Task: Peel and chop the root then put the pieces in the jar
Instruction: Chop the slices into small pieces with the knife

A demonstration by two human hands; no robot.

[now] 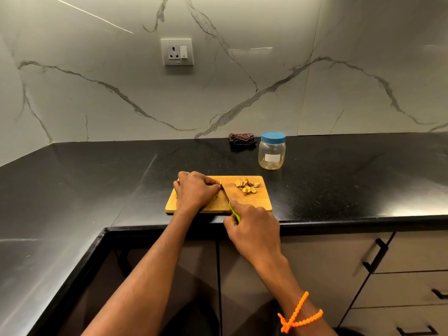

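Note:
A wooden cutting board (pixel 261 202) lies at the counter's front edge. My left hand (pixel 195 190) rests on its left half, fingers curled over a piece of root (pixel 219 182) that is mostly hidden. My right hand (pixel 252 227) grips the green handle of a knife (pixel 226 195); the blade points up the board and meets the root by my left fingertips. A small pile of sliced root pieces (pixel 247 186) sits on the board's right half. Behind the board stands a clear plastic jar (pixel 272 154) with its blue lid on.
The black counter (pixel 97 180) turns a corner at the left. A dark folded cloth (pixel 242 139) lies by the marble wall, left of the jar. A wall socket (pixel 177 52) sits above. Cabinet drawers with black handles (pixel 374 255) are below at the right.

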